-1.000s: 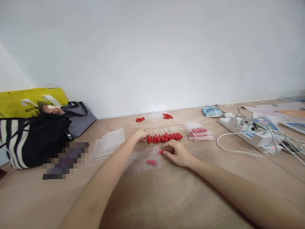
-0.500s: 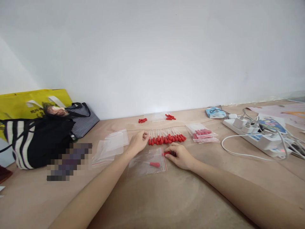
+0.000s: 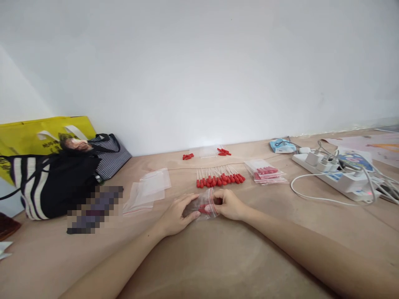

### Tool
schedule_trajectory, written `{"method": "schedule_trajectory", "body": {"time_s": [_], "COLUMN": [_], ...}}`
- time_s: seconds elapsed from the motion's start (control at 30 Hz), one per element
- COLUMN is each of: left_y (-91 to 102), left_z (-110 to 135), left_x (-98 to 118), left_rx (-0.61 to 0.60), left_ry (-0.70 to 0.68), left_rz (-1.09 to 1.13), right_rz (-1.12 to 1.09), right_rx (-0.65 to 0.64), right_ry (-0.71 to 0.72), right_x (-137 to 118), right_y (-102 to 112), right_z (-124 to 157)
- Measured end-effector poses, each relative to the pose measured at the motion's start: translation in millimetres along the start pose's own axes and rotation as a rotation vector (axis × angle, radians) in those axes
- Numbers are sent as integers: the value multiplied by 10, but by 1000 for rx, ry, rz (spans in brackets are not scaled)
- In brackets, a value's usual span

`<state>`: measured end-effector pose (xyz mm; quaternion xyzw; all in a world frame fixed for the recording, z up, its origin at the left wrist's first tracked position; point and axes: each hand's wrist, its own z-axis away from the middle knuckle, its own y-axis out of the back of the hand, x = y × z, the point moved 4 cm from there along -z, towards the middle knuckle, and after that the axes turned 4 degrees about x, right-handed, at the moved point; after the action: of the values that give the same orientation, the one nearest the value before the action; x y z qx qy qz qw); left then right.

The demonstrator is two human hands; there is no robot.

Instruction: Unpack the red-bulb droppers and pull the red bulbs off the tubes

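A clear zip bag with a red line along its mouth lies between my hands. A red dropper bulb shows through its plastic. My left hand is closed on the left part of the bag, thumb at the near side and fingers beyond. At the bag's mouth on the right, my right hand has its fingertips pinched against the edge; whether a dropper is also in them is hidden. Just beyond my hands is a row of droppers, red bulbs toward me and pale stems pointing away.
Flat zip bags lie to the left, and filled bags are stacked right of the droppers. Loose red bulbs sit near the wall. A power strip with cables stands right; a black bag stands left.
My left hand has come back from the dropper row to the zip bag and closed on it. My right hand, earlier holding a red-bulbed dropper, has shifted slightly left to the bag's mouth.
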<state>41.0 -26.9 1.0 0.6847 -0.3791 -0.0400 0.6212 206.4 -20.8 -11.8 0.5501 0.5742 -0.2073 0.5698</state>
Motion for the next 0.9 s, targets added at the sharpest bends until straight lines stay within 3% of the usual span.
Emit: {"method": "schedule_trajectory", "body": {"time_s": [0.1,0.33,0.57,0.7,0.83,0.9], "left_y": [3,18,31,30,38,45], "left_z": [4,8,21,31,35,18], "left_x": [0,10,-1,-9,-12,-27], "left_rx": [-7,-18,-35,-56,-56,-35], "left_ry": [21,-14,-31,-26,-9,17], "left_rz": [7,109,108,87,117,170], "right_rz": [69,263,-24,-182,-316,-393], "right_rx": [-39,22,109,118,388,509], "right_ry": [96,113,-2,-29,-86,-82], "right_x": [-78,-92,54,37,113,150], "right_y": [-12,88,382,730,1178,1252], "right_z": [3,81,195,210,195,183]}}
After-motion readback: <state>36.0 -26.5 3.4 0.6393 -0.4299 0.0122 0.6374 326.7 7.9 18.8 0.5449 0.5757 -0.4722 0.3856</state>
